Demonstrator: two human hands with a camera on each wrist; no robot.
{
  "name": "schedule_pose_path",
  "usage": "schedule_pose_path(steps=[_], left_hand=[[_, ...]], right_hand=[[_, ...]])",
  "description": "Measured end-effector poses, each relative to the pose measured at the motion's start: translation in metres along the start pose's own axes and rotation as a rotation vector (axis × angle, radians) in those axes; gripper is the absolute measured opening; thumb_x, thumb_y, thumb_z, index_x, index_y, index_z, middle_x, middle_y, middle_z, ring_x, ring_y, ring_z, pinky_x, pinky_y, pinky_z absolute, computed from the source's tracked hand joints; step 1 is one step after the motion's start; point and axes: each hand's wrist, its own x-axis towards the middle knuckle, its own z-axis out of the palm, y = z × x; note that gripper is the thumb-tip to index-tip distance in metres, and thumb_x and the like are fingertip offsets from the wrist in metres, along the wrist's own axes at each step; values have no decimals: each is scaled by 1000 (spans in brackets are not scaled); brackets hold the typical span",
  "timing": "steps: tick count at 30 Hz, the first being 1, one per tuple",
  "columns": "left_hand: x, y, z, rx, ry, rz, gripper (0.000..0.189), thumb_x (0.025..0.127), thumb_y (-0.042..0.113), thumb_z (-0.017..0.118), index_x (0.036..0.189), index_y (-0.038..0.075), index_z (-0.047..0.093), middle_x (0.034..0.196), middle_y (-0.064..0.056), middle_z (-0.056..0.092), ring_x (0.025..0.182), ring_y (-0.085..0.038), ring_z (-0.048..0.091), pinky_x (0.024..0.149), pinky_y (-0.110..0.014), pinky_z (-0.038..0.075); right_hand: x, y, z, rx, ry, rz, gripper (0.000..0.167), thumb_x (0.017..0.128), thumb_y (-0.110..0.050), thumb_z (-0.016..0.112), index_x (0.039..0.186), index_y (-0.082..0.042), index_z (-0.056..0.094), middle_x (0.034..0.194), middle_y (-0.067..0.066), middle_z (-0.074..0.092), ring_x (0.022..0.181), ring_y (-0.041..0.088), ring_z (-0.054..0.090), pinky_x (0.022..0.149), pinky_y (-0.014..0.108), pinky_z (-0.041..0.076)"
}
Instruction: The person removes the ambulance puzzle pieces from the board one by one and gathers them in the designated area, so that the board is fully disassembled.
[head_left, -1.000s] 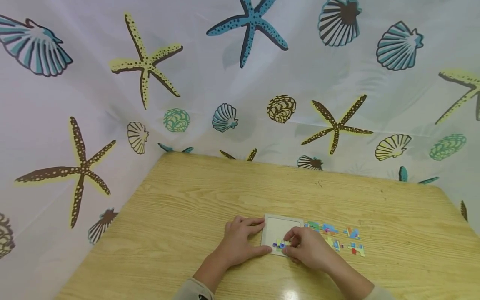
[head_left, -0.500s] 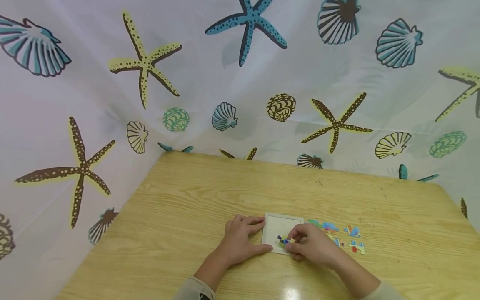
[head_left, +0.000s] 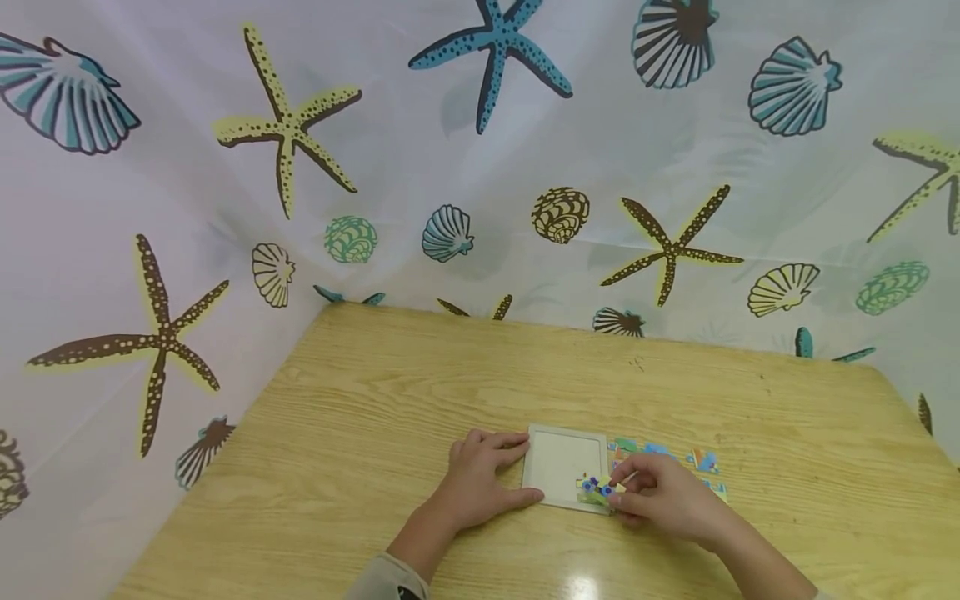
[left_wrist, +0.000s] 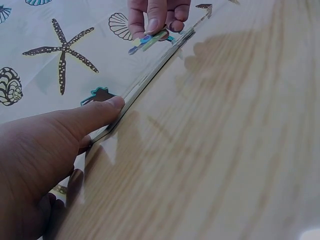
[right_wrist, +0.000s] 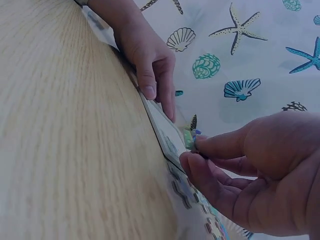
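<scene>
A square puzzle tray with a raised rim lies flat on the table, its inside showing pale and bare apart from the right front corner. My left hand lies along the tray's left side, thumb at the front corner and fingertips at the far one; in the left wrist view the thumb rests on the rim. Between thumb and fingertips my right hand pinches a colourful jigsaw piece, green and yellow with blue round spots. The piece is tilted over the tray's right front corner, partly hidden by the fingers.
Several loose jigsaw pieces lie right of the tray, some behind my right hand. Wood-grain table extends around them. A pale curtain printed with shells and starfish stands along the back and left table edges.
My right hand has moved right with the jigsaw piece, from the tray's front middle to its right front corner, turning and tilting the piece. The left hand and tray stay put.
</scene>
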Motion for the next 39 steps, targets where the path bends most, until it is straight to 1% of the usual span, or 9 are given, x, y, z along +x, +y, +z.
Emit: schedule_pose_path(steps=[3,7,12,18,24,28,31,33,39], left_hand=[[0,0,0,-1,-1,-5,75,79,58,78,139,16,60,147,7,54,113,-17,45,88,-40,28],[1,1,0,-1,-9,-13,76,79,59,77,139,17,59,148,8,53,116,-17,45,91,-41,28],[2,3,-2,-10,-14,-13,75,79,58,77,140,16,59,148,7,53,117,-17,45,91,-41,28],[1,2,-3,-14,-11,-18,75,79,57,78,139,15,59,147,8,54,117,-17,44,91,-41,28],[-1,2,-3,-24,-9,-23,75,79,57,78,139,16,59,147,9,53,117,-16,44,93,-42,28],[-1,1,-1,-19,-13,-25,75,79,57,78,139,16,59,147,9,54,116,-16,44,92,-41,28],[-1,1,0,-18,-18,-26,75,79,57,78,139,16,59,147,9,54,116,-16,44,92,-41,28],[-2,1,0,-19,-20,-27,76,79,57,78,139,15,59,147,8,54,115,-17,45,92,-41,28],[-2,-1,-2,-7,-22,-27,76,79,58,78,140,16,58,148,9,53,117,-17,44,91,-40,27]], right_hand=[[-8,5,-10,-5,-14,-1,28,94,-16,69,110,6,60,88,12,69,77,22,68,70,31,58],[-18,13,-22,-19,-7,35,29,95,-16,68,112,7,62,91,12,69,80,22,69,71,31,59],[-26,20,-33,-58,9,78,31,96,-20,67,114,5,65,88,9,68,80,21,70,72,30,58],[-31,25,-41,-78,-18,104,35,96,-22,67,117,6,65,82,7,66,74,19,66,69,30,54],[-32,29,-43,-98,-8,97,34,96,-21,67,115,7,66,78,6,66,69,17,63,63,29,54],[-34,30,-49,-87,-28,88,35,96,-21,66,118,7,65,80,8,65,71,20,66,66,30,55],[-38,33,-53,-69,-47,102,35,97,-19,65,119,9,64,84,9,66,75,20,67,69,30,56],[-39,34,-52,-100,-21,124,33,96,-18,66,117,8,65,85,8,67,75,19,67,67,29,57],[-39,25,-37,-463,235,193,27,83,-24,81,100,-6,70,82,-1,62,76,15,54,66,27,46]])
